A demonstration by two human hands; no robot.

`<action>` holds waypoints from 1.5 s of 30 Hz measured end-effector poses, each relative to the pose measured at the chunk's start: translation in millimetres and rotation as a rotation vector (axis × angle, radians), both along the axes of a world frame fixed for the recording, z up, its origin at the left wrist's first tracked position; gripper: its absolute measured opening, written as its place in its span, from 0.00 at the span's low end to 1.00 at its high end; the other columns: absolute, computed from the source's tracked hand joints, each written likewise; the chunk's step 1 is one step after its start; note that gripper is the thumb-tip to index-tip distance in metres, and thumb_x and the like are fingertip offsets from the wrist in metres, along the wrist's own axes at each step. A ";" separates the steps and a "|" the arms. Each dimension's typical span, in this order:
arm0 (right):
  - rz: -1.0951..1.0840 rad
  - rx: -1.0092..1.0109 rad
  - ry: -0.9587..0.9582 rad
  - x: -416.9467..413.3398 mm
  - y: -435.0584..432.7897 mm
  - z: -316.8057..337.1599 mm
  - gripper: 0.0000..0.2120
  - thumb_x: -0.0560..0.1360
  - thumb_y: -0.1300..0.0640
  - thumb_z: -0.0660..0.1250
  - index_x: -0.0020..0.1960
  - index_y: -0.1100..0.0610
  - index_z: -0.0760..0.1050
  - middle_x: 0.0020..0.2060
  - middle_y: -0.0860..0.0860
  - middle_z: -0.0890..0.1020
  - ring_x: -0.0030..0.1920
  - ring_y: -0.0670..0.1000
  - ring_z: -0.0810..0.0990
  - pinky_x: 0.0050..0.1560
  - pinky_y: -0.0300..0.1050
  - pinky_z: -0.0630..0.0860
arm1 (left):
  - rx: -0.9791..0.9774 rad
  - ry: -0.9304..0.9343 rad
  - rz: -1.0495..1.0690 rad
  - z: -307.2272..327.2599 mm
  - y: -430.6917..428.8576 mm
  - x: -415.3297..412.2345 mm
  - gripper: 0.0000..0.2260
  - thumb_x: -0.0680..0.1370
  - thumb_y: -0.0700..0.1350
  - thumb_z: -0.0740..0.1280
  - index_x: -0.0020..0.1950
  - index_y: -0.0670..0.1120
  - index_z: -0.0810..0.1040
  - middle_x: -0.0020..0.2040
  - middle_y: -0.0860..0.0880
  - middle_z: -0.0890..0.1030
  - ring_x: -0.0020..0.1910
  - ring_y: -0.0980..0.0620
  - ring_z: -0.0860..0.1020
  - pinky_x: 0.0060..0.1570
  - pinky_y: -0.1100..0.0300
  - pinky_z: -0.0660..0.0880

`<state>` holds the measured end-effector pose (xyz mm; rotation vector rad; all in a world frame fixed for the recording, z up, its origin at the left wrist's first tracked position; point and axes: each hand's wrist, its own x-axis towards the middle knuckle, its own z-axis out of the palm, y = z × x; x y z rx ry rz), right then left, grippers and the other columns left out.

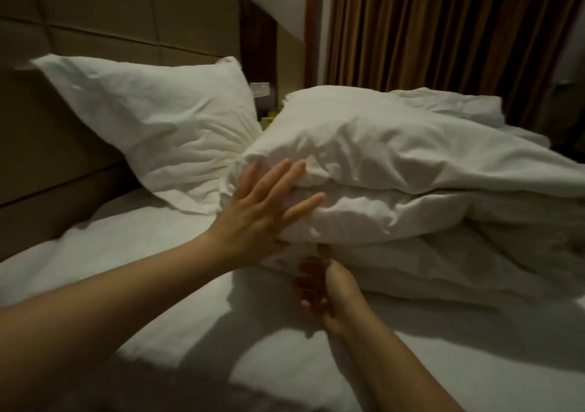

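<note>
A white pillow [395,145] lies on top of a bunched white duvet [443,253] in the middle of the bed. My left hand [262,212] presses flat against the near end of that pillow, fingers straight and spread. My right hand [326,294] is just below the pile's near edge, palm turned up, fingers loosely curled with the tips at the fabric's underside; I cannot tell whether it grips the cloth. A second white pillow [158,120] leans against the padded headboard [63,31] at the left.
The white sheet [158,285] covers the mattress in front of the pile. Brown curtains [443,31] hang behind the bed at the right. A wall switch plate [260,90] sits between headboard and curtains. The bed's near edge is in shadow.
</note>
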<state>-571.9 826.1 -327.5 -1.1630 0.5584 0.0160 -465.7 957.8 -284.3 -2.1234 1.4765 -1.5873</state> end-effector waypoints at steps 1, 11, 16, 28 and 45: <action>0.009 0.012 0.009 3.3 5.0 -0.4 0.22 0.78 0.39 0.56 0.47 0.57 0.75 0.33 0.56 0.79 0.31 0.50 0.75 0.21 0.35 0.68 | -0.050 -0.018 0.039 -2.6 12.6 8.5 0.34 0.73 0.55 0.65 0.76 0.54 0.55 0.74 0.39 0.56 0.73 0.38 0.57 0.69 0.36 0.54; -0.134 0.275 -0.011 31.8 14.6 19.8 0.27 0.76 0.38 0.61 0.41 0.63 0.77 0.24 0.53 0.79 0.21 0.46 0.74 0.17 0.32 0.67 | -0.253 0.445 0.013 53.0 -1.2 59.9 0.27 0.70 0.34 0.71 0.67 0.41 0.69 0.44 0.37 0.78 0.38 0.38 0.77 0.30 0.55 0.69; -0.467 0.477 -0.250 42.6 5.4 65.2 0.16 0.81 0.55 0.58 0.38 0.62 0.72 0.19 0.53 0.77 0.18 0.47 0.75 0.17 0.31 0.68 | -0.391 0.107 -0.178 157.7 -56.9 63.4 0.09 0.73 0.39 0.60 0.52 0.47 0.67 0.39 0.40 0.77 0.35 0.42 0.74 0.29 0.60 0.65; -0.277 0.028 -0.061 32.9 53.6 2.2 0.20 0.81 0.53 0.58 0.34 0.61 0.75 0.24 0.52 0.76 0.26 0.48 0.70 0.26 0.38 0.65 | -0.361 0.654 -0.089 -43.3 47.9 52.2 0.19 0.73 0.50 0.66 0.61 0.53 0.66 0.55 0.43 0.72 0.51 0.43 0.71 0.46 0.49 0.76; -0.208 0.527 -0.295 86.4 89.3 55.1 0.15 0.81 0.60 0.59 0.35 0.60 0.72 0.23 0.51 0.73 0.18 0.42 0.68 0.18 0.32 0.65 | -0.810 2.012 -0.202 -42.9 74.2 25.3 0.07 0.76 0.34 0.66 0.51 0.45 0.77 0.45 0.46 0.80 0.41 0.52 0.77 0.38 0.63 0.73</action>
